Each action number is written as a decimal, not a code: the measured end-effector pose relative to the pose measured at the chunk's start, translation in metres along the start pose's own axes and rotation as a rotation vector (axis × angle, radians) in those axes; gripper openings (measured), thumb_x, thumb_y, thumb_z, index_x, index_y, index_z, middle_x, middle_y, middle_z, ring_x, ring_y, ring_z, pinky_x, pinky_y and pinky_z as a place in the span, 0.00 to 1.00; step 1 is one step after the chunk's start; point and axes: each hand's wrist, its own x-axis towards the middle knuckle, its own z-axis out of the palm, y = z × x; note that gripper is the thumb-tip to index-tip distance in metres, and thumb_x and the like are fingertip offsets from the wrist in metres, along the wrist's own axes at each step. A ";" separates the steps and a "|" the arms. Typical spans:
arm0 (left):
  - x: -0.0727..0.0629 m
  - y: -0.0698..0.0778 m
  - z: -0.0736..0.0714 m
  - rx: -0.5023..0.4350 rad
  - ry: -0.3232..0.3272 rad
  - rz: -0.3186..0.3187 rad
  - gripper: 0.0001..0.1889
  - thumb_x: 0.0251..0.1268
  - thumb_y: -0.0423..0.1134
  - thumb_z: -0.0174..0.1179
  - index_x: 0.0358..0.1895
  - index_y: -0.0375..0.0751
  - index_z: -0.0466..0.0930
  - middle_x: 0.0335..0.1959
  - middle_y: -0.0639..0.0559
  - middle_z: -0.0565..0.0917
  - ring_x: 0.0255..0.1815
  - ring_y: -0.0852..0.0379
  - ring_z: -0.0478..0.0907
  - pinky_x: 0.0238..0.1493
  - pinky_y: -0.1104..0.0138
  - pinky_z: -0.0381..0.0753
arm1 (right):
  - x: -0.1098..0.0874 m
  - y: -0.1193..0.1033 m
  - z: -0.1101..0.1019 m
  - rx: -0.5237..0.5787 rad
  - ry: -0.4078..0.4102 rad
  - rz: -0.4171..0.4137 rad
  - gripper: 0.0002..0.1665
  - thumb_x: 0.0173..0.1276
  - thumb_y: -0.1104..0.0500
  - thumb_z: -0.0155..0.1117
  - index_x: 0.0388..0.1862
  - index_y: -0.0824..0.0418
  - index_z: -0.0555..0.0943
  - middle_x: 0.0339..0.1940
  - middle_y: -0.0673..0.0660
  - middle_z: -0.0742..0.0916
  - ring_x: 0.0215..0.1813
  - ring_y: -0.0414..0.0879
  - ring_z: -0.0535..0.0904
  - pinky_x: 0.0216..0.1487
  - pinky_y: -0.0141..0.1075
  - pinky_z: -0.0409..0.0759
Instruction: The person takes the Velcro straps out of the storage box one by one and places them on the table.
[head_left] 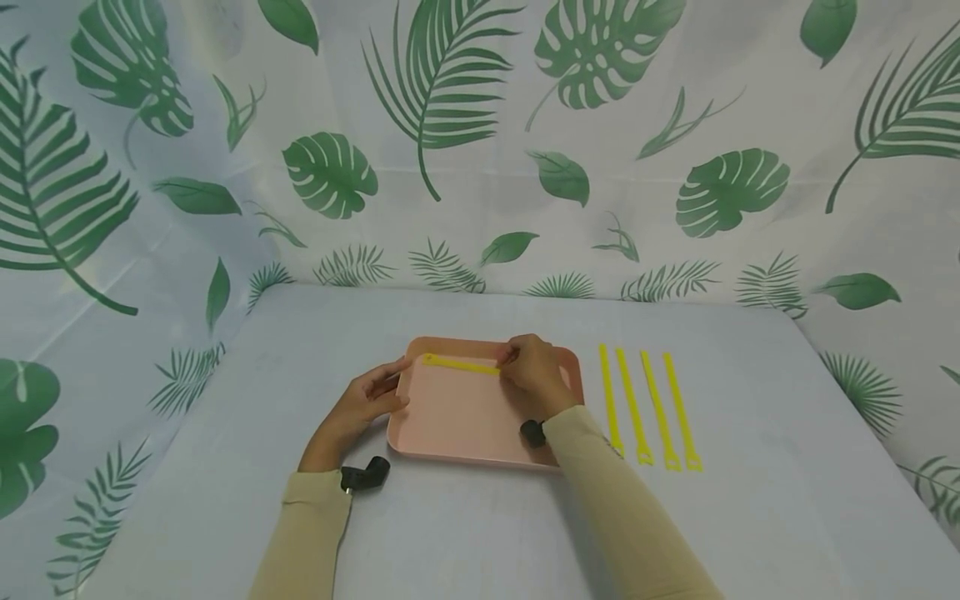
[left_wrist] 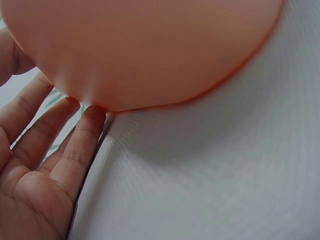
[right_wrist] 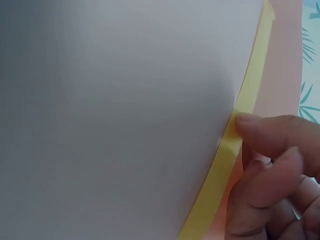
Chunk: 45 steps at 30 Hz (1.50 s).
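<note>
A shallow pink tray (head_left: 457, 425) lies on the white cloth. My left hand (head_left: 369, 404) is at its left side, and in the left wrist view the fingertips (left_wrist: 95, 116) touch the outside of the rim with the fingers fairly straight. Along the tray's far side stretches a yellow cable strap (head_left: 461, 365), its wider slotted end to the left. My right hand (head_left: 531, 371) pinches this strap near its right end; the right wrist view has the thumb (right_wrist: 255, 127) on the strap. The strap's right end is hidden behind the hand in the head view.
Several more yellow straps (head_left: 652, 408) lie side by side to the right of the tray, slotted ends toward me. A white cloth with green leaf prints (head_left: 480, 217) hangs behind and at both sides of the white-covered table (head_left: 787, 483).
</note>
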 end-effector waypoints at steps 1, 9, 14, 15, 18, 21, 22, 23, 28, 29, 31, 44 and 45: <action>0.000 0.000 0.000 0.001 0.001 -0.001 0.38 0.73 0.28 0.64 0.83 0.27 0.60 0.85 0.31 0.60 0.85 0.32 0.59 0.68 0.73 0.77 | -0.001 0.000 0.000 0.010 -0.007 0.008 0.09 0.56 0.76 0.68 0.30 0.64 0.86 0.27 0.54 0.87 0.30 0.44 0.77 0.32 0.29 0.73; 0.000 -0.002 0.001 -0.033 -0.008 0.006 0.38 0.72 0.25 0.63 0.83 0.24 0.59 0.84 0.28 0.60 0.84 0.29 0.58 0.67 0.73 0.78 | -0.007 -0.003 -0.008 0.090 -0.108 0.062 0.08 0.62 0.76 0.65 0.35 0.66 0.85 0.30 0.54 0.85 0.31 0.44 0.76 0.32 0.30 0.74; -0.002 0.000 0.001 -0.033 -0.005 0.001 0.38 0.72 0.26 0.62 0.83 0.24 0.59 0.84 0.27 0.60 0.84 0.29 0.58 0.67 0.73 0.78 | -0.010 -0.008 -0.017 0.142 -0.180 0.056 0.05 0.70 0.74 0.66 0.41 0.68 0.85 0.34 0.57 0.85 0.35 0.45 0.77 0.35 0.30 0.77; -0.001 0.000 0.001 -0.030 -0.004 0.000 0.38 0.72 0.26 0.63 0.83 0.24 0.59 0.84 0.27 0.60 0.84 0.29 0.59 0.67 0.74 0.78 | -0.010 -0.008 -0.019 0.148 -0.185 0.042 0.05 0.71 0.74 0.66 0.42 0.68 0.86 0.35 0.57 0.86 0.36 0.46 0.78 0.36 0.30 0.77; -0.001 0.001 0.001 -0.025 -0.004 0.005 0.38 0.72 0.25 0.63 0.83 0.24 0.59 0.84 0.27 0.60 0.84 0.29 0.59 0.67 0.74 0.78 | -0.011 -0.009 -0.024 0.167 -0.195 -0.003 0.08 0.72 0.75 0.65 0.46 0.70 0.87 0.38 0.58 0.88 0.40 0.47 0.81 0.40 0.29 0.79; -0.001 0.001 0.001 -0.022 -0.006 0.014 0.38 0.72 0.25 0.63 0.83 0.24 0.59 0.84 0.27 0.60 0.84 0.29 0.58 0.67 0.74 0.77 | -0.013 -0.011 -0.029 0.177 -0.195 -0.026 0.11 0.73 0.75 0.64 0.51 0.71 0.88 0.41 0.60 0.90 0.44 0.48 0.83 0.44 0.32 0.81; -0.001 0.001 0.001 -0.021 -0.007 0.017 0.38 0.72 0.25 0.63 0.83 0.24 0.59 0.84 0.27 0.60 0.84 0.29 0.58 0.67 0.74 0.77 | -0.014 -0.012 -0.030 0.160 -0.191 -0.025 0.12 0.74 0.74 0.64 0.52 0.70 0.89 0.42 0.59 0.90 0.44 0.48 0.84 0.46 0.33 0.81; -0.001 0.002 0.001 -0.021 -0.007 0.017 0.38 0.72 0.25 0.63 0.83 0.24 0.59 0.84 0.27 0.60 0.84 0.29 0.58 0.67 0.74 0.77 | -0.015 -0.013 -0.032 0.143 -0.186 -0.024 0.12 0.75 0.72 0.65 0.53 0.68 0.89 0.42 0.58 0.90 0.45 0.48 0.84 0.47 0.34 0.80; -0.001 0.002 0.000 -0.019 -0.003 0.010 0.38 0.72 0.25 0.63 0.83 0.24 0.59 0.84 0.27 0.60 0.84 0.30 0.58 0.67 0.74 0.78 | -0.017 -0.016 -0.039 0.140 -0.153 -0.009 0.14 0.78 0.69 0.65 0.56 0.65 0.90 0.42 0.56 0.89 0.40 0.45 0.80 0.42 0.35 0.76; -0.001 0.002 0.000 -0.018 -0.001 0.007 0.38 0.72 0.25 0.63 0.83 0.24 0.59 0.84 0.27 0.61 0.84 0.29 0.58 0.66 0.74 0.78 | -0.017 -0.016 -0.040 0.164 -0.153 -0.019 0.14 0.78 0.71 0.63 0.57 0.67 0.90 0.43 0.57 0.89 0.38 0.45 0.78 0.40 0.34 0.75; -0.001 0.002 0.000 -0.014 0.002 0.004 0.38 0.72 0.25 0.63 0.83 0.24 0.59 0.84 0.27 0.61 0.84 0.30 0.59 0.67 0.74 0.78 | -0.017 -0.014 -0.041 0.214 -0.151 -0.033 0.15 0.78 0.73 0.61 0.58 0.71 0.88 0.44 0.61 0.89 0.36 0.45 0.75 0.35 0.31 0.75; -0.001 0.003 0.002 -0.022 0.000 0.005 0.38 0.71 0.25 0.62 0.83 0.24 0.59 0.83 0.27 0.61 0.84 0.29 0.59 0.66 0.75 0.77 | -0.023 -0.009 -0.050 0.292 -0.071 -0.034 0.13 0.78 0.73 0.57 0.51 0.76 0.88 0.37 0.64 0.87 0.28 0.43 0.72 0.28 0.30 0.73; -0.001 0.003 0.002 -0.019 0.000 0.004 0.38 0.72 0.25 0.63 0.83 0.24 0.59 0.83 0.27 0.61 0.84 0.29 0.59 0.66 0.75 0.77 | -0.024 -0.010 -0.051 0.291 -0.067 -0.023 0.13 0.78 0.73 0.56 0.51 0.76 0.88 0.36 0.63 0.86 0.29 0.44 0.73 0.28 0.30 0.74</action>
